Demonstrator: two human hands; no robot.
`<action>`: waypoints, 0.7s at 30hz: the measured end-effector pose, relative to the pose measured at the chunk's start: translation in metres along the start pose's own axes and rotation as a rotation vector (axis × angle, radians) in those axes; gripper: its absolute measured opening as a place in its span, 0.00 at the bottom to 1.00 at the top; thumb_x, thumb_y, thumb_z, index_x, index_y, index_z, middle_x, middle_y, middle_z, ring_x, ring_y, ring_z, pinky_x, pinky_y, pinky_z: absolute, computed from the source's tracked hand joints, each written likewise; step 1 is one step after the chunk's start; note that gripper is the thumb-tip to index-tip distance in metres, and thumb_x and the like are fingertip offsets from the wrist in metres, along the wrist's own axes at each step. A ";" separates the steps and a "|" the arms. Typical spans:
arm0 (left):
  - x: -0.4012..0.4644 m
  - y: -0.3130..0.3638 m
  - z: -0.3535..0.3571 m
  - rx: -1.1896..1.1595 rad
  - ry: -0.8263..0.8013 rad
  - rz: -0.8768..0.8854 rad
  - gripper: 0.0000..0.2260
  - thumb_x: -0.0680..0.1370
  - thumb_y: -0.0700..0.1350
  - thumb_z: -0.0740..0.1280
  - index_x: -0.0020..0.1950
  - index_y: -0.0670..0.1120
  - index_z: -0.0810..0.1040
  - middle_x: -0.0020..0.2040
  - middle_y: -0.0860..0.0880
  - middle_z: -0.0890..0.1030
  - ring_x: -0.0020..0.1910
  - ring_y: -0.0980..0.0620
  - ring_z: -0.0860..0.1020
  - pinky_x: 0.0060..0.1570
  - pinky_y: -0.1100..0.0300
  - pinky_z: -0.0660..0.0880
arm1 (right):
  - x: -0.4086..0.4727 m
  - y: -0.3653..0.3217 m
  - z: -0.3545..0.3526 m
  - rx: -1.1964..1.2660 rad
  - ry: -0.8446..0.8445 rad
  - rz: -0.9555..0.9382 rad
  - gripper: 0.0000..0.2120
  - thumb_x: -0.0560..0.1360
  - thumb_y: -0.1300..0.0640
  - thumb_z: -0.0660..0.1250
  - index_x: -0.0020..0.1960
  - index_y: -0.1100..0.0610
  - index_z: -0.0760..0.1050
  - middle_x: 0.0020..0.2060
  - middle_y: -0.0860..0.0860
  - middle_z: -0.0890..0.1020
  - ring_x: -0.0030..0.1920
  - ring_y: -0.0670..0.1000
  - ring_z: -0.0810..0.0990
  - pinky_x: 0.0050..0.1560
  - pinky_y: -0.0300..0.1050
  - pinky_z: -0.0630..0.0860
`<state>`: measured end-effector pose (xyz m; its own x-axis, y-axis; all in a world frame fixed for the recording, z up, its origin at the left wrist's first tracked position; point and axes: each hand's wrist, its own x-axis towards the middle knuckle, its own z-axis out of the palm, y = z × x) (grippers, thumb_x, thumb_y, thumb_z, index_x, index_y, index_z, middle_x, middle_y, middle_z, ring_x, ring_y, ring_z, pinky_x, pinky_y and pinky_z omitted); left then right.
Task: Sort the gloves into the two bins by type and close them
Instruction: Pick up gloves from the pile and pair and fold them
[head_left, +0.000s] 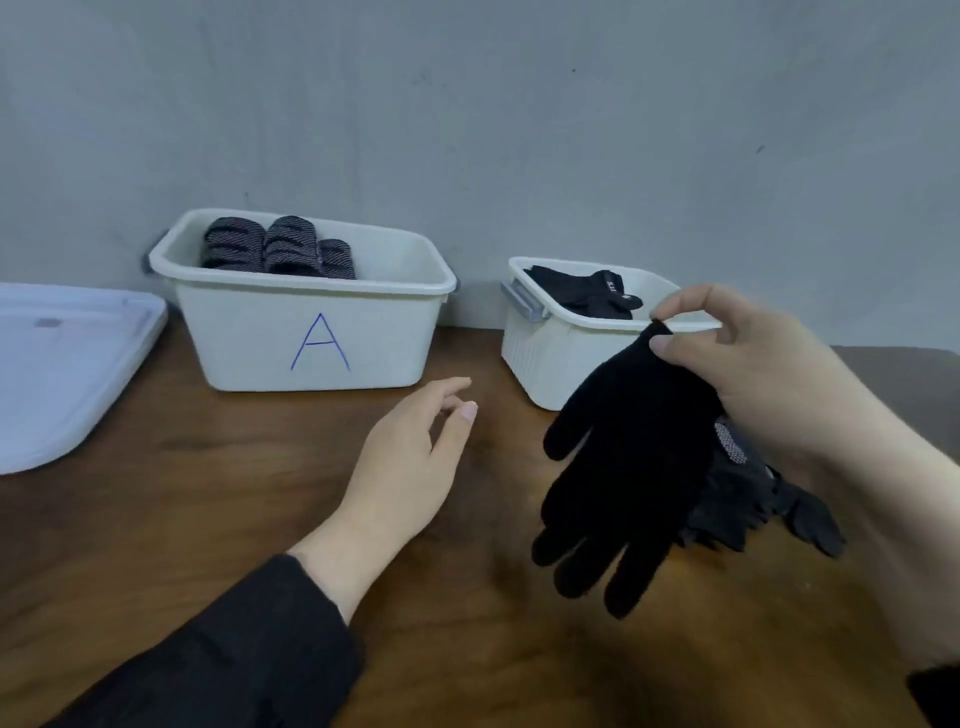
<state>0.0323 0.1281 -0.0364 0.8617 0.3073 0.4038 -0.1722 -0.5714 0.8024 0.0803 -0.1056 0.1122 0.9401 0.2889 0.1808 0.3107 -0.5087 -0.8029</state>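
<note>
Brown table (208, 519), two bins open.
My right hand (753, 364) pinches a black glove (618, 467); my left hand (410, 462) is loose. More gloves (748, 499) wait, lids off.

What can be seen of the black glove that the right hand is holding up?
The black glove looks like plain knitted fabric with five full fingers. It hangs with its fingers pointing down, above the wooden table, in front of the smaller bin. The right hand pinches its cuff.
</note>
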 end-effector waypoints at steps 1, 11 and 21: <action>0.000 -0.005 -0.008 -0.001 0.036 -0.021 0.15 0.83 0.55 0.59 0.69 0.56 0.74 0.51 0.66 0.77 0.54 0.66 0.74 0.59 0.64 0.72 | 0.000 -0.007 0.007 -0.015 -0.059 0.009 0.06 0.80 0.56 0.68 0.51 0.45 0.79 0.35 0.63 0.75 0.30 0.53 0.72 0.34 0.45 0.68; -0.009 -0.035 -0.068 -0.047 0.312 -0.107 0.10 0.82 0.50 0.62 0.62 0.57 0.77 0.50 0.57 0.82 0.45 0.61 0.76 0.44 0.76 0.68 | 0.026 -0.019 0.100 0.674 -0.001 0.085 0.09 0.81 0.67 0.62 0.47 0.60 0.79 0.44 0.60 0.81 0.43 0.60 0.81 0.47 0.53 0.84; -0.009 -0.039 -0.060 0.199 0.086 -0.072 0.12 0.83 0.50 0.61 0.64 0.54 0.77 0.51 0.62 0.77 0.51 0.67 0.74 0.51 0.71 0.70 | -0.034 0.097 0.132 -0.401 0.033 -0.174 0.05 0.79 0.48 0.68 0.49 0.47 0.82 0.41 0.40 0.79 0.43 0.42 0.78 0.42 0.32 0.70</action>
<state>0.0028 0.1929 -0.0452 0.8229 0.4117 0.3917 -0.0068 -0.6820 0.7313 0.0601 -0.0572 -0.0466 0.8711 0.3750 0.3171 0.4882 -0.7313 -0.4763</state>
